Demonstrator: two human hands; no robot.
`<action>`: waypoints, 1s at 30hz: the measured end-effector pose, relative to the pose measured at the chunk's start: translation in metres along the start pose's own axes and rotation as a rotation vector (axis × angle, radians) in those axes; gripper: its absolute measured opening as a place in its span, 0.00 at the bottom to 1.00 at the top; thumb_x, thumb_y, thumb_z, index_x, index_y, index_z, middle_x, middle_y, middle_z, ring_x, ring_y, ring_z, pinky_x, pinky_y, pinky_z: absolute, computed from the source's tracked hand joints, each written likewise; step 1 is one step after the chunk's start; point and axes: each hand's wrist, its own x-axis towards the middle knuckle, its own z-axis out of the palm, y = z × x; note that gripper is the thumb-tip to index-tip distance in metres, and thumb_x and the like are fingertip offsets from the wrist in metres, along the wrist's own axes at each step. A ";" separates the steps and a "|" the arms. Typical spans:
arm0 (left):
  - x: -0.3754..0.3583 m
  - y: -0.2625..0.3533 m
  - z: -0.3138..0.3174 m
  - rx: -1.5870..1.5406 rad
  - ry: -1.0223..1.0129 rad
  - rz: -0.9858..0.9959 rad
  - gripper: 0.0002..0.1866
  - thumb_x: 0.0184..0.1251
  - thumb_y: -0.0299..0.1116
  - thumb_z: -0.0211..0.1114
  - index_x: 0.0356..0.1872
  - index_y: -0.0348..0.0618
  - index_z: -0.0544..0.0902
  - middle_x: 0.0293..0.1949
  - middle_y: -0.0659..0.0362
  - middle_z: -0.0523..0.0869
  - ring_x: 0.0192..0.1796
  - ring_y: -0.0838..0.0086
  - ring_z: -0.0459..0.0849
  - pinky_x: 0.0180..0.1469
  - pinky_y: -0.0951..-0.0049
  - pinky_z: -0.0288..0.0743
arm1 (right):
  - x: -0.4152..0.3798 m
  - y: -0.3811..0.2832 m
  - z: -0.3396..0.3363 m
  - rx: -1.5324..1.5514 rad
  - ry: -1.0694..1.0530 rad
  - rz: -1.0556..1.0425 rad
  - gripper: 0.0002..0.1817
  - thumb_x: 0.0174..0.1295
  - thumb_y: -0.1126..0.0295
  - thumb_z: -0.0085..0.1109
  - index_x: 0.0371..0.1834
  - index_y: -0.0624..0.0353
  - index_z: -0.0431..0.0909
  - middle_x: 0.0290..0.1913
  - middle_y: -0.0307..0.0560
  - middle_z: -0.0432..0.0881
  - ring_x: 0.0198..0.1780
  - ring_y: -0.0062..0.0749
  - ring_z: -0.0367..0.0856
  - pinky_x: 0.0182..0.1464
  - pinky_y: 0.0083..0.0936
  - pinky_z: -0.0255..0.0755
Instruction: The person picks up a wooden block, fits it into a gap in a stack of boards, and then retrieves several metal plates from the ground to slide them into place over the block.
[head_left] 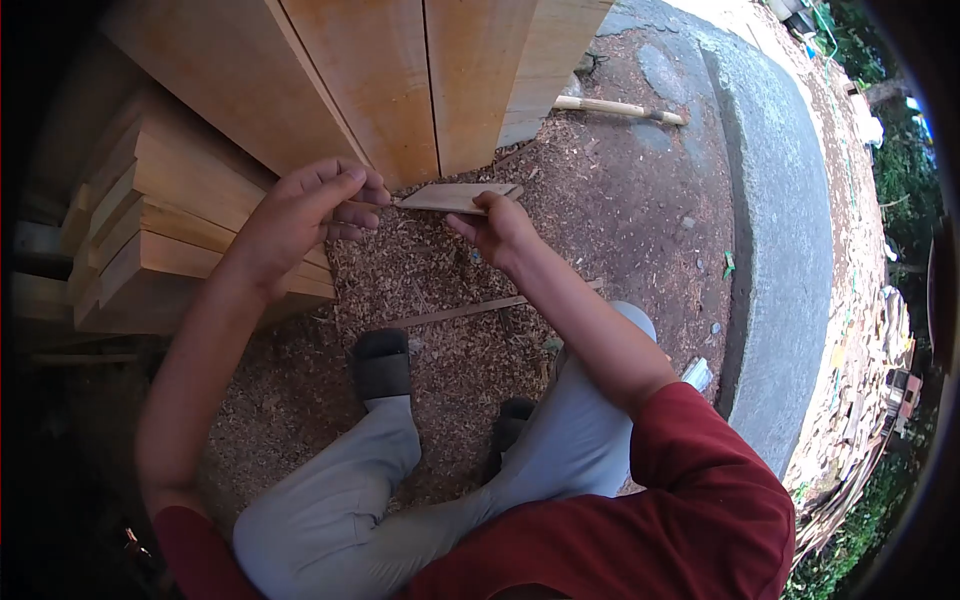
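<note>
My right hand [497,228] grips a small flat piece of wood [450,197] by its right end, thumb on top. The wood has a slanted left end and is held above the chip-covered ground. Close to its left tip is my left hand [325,205], raised with the fingers curled and the thumb pressed toward the index finger. Anything pinched there is too small or hidden to make out. Behind both hands lean tall smooth wooden boards [380,85].
Thick stacked planks [180,240] lie at the left. A thin wood strip [460,313] rests on the shavings near my feet. A pale wooden pole [620,108] lies further off, beside a concrete curb [780,230]. Scrap wood [870,440] is piled at the far right.
</note>
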 end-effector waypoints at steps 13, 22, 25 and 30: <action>-0.086 -0.050 -0.037 -0.296 0.081 -0.086 0.20 0.90 0.47 0.49 0.61 0.44 0.80 0.52 0.56 0.89 0.51 0.71 0.88 0.56 0.66 0.81 | -0.053 -0.031 0.079 -1.731 -0.069 -1.240 0.14 0.73 0.66 0.63 0.59 0.53 0.80 0.47 0.55 0.90 0.43 0.62 0.88 0.44 0.53 0.82; -0.131 -0.052 -0.043 -0.214 0.182 -0.107 0.20 0.90 0.46 0.47 0.61 0.43 0.80 0.54 0.54 0.88 0.52 0.70 0.88 0.57 0.66 0.81 | 0.001 -0.007 0.064 -1.425 -0.278 -1.146 0.12 0.75 0.70 0.63 0.59 0.52 0.82 0.48 0.57 0.89 0.49 0.59 0.89 0.49 0.45 0.82; -0.149 -0.055 -0.050 -0.221 0.204 -0.076 0.21 0.91 0.46 0.46 0.62 0.41 0.79 0.53 0.53 0.88 0.52 0.69 0.87 0.57 0.66 0.81 | 0.014 -0.004 0.069 -1.359 -0.242 -1.147 0.14 0.75 0.71 0.64 0.62 0.52 0.80 0.48 0.58 0.90 0.50 0.58 0.89 0.49 0.46 0.82; -0.172 -0.073 -0.061 -0.259 0.295 -0.043 0.21 0.91 0.46 0.46 0.62 0.40 0.79 0.53 0.53 0.88 0.52 0.68 0.87 0.57 0.65 0.81 | 0.034 0.003 0.089 -1.346 -0.182 -1.240 0.16 0.74 0.72 0.63 0.63 0.53 0.78 0.47 0.58 0.90 0.48 0.58 0.90 0.49 0.46 0.82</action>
